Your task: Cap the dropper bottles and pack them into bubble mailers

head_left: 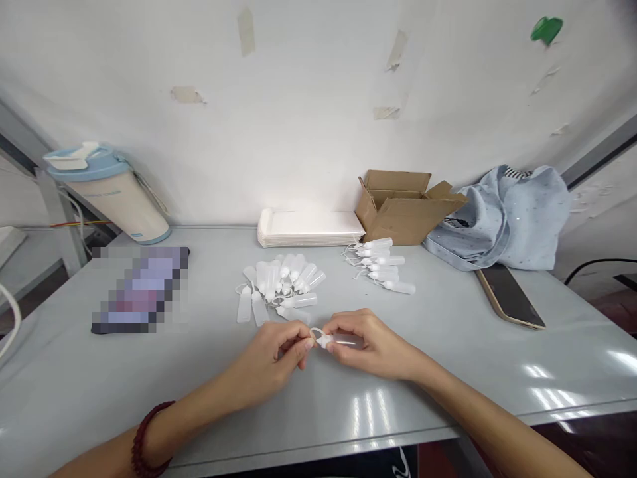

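Note:
A small translucent dropper bottle (347, 340) lies sideways in my right hand (371, 344), its white neck pointing left. The thumb and fingers of that hand are closed round its body. From the neck a thin white strap (315, 330) loops over to my left hand (288, 352). My left thumb and forefinger pinch the strap's end, where the cap is mostly hidden by the fingertips. Just beyond my hands lies a heap of similar bottles (271, 282). Farther right sits a smaller group of bottles (385, 269) with their straps toward the left.
A stack of white trays (311, 229) and an open cardboard box (413, 209) stand against the wall. On the left are a tumbler (117, 196) and a pixelated flat object (142, 292). A blue cloth bag (522, 219) and a phone (512, 297) lie at the right.

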Tool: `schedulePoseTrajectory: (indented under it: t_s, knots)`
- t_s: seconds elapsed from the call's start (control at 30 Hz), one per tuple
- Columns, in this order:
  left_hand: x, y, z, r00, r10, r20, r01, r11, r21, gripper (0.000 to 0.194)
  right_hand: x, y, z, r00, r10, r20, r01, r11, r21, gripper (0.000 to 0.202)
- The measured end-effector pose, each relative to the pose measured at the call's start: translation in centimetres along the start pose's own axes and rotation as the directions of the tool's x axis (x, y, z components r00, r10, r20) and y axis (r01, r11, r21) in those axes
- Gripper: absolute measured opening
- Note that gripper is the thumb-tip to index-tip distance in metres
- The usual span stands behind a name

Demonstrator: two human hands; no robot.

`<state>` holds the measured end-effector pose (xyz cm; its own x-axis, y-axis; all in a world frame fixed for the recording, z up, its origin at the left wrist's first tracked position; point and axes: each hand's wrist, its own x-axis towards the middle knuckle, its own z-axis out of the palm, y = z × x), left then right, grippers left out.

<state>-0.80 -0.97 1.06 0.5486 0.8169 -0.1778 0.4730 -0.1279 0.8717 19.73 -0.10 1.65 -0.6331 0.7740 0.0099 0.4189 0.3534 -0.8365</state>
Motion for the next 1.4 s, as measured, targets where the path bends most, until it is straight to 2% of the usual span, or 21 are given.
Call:
schedulePoseTrajectory:
  t_s: [0.23,0.43,0.57,0.8,1.1,1.27,1.4]
  knots:
    - [0.2,-0.1,0.0,1.0,0.007,-0.008,-0.007,1.0,0.015,0.03,0.0,0.2,0.1,1.0,-0.011,0.003,0.011,1.0,0.011,0.016]
    - [-0.1,0.6,-1.5,0.999,0.048,0.026,-0.047,0.998,-0.043,0.027,0.0,-0.4,-0.1,0.999,-0.022,-0.035,0.023,0.999,0.043,0.017]
    - [-0.1,0.5,-2.0,0.999,0.048,-0.005,-0.048,0.998,-0.041,0.024,0.0,-0.5,-0.3,0.999,0.005,-0.049,-0.002,0.998,0.067,0.018]
    - [0.2,0.4,-1.3,0.998,0.037,-0.047,-0.036,0.999,0.016,0.026,0.0,-0.2,0.0,0.999,0.005,-0.033,-0.004,0.999,0.04,0.017]
    - [0.0,0.2,-0.5,1.0,-0.029,0.006,0.029,0.998,-0.057,0.023,-0.1,0.2,0.5,1.0,0.007,0.009,-0.008,0.995,0.095,0.014]
    - [0.0,0.5,-0.2,0.999,-0.02,0.039,0.023,0.997,-0.073,0.022,-0.1,0.2,1.1,1.0,-0.023,0.013,0.02,0.988,0.154,0.013]
    - [0.0,0.6,-0.5,1.0,0.007,0.022,-0.005,0.997,-0.072,0.024,0.0,0.0,1.1,1.0,0.028,-0.005,-0.027,0.986,0.164,0.013]
